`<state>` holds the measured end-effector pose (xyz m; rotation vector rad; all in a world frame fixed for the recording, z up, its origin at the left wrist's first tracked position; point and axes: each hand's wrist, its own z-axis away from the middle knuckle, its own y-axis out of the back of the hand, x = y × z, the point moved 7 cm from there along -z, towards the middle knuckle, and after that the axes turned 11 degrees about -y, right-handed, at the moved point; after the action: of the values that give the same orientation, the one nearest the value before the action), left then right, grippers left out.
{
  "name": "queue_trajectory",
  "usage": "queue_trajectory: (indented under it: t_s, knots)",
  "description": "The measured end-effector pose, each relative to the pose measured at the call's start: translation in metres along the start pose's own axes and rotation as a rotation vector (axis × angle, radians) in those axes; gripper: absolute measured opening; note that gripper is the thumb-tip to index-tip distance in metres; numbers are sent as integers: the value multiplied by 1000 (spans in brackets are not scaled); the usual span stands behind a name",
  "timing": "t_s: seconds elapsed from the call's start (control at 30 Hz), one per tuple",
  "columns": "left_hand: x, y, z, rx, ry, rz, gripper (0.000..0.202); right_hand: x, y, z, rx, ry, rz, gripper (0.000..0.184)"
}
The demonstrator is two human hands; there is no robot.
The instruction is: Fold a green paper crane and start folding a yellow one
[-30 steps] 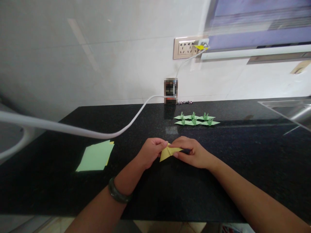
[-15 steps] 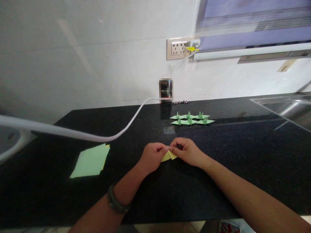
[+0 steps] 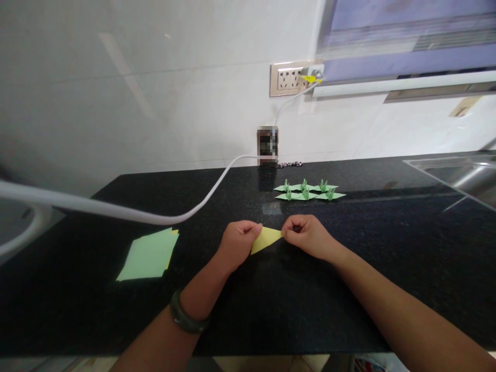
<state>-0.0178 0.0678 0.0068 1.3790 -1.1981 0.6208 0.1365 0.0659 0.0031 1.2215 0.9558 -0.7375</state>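
A folded yellow paper triangle (image 3: 265,239) lies on the black counter (image 3: 349,289) between my hands. My left hand (image 3: 237,243) is closed and pinches the paper's left side. A dark band sits on that wrist. My right hand (image 3: 308,236) is closed too and pinches the paper's right tip against the counter.
Several green folded paper cranes (image 3: 308,191) stand in two rows behind my hands. A stack of green and yellow paper sheets (image 3: 149,254) lies at the left. A white cable (image 3: 155,214) crosses the counter toward a wall socket (image 3: 289,79). A steel sink (image 3: 461,173) is at the far right.
My hands have drawn apart a little and the yellow paper now shows as one flat triangle between them. The view has shifted slightly.
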Motion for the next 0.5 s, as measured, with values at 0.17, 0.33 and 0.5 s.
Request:
queue_trajectory:
  t_s: [0.17,0.33,0.5]
  knots:
    - [-9,-4,3,32,103,188,32,2,9,-2,-25,-35,19,9]
    - [-11,-7,6,65,133,243,30,4,10,-2,-83,-70,37,9]
    - [-16,-1,4,134,141,265,29,10,9,-7,-58,-108,-25,11]
